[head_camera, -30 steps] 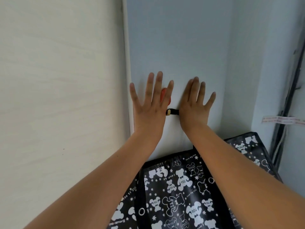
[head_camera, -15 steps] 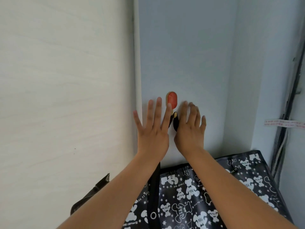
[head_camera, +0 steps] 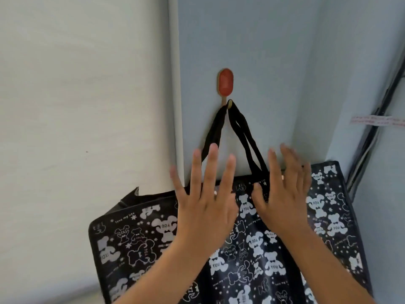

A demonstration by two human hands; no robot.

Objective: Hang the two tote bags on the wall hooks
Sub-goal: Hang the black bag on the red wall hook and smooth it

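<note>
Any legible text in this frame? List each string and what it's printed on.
"YOU": on the white bears printed across the black tote bag.
"love my life": small script between the bears on the same bag.
White strip on the right wall: red print, too blurred to read.
Red hook: no text.

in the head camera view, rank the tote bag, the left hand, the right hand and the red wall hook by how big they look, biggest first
1. Tote bag, by far the largest.
2. Left hand and right hand: these look alike, so no ranking between them; both are also nearer the camera than the bag.
3. Red wall hook, smallest.
</note>
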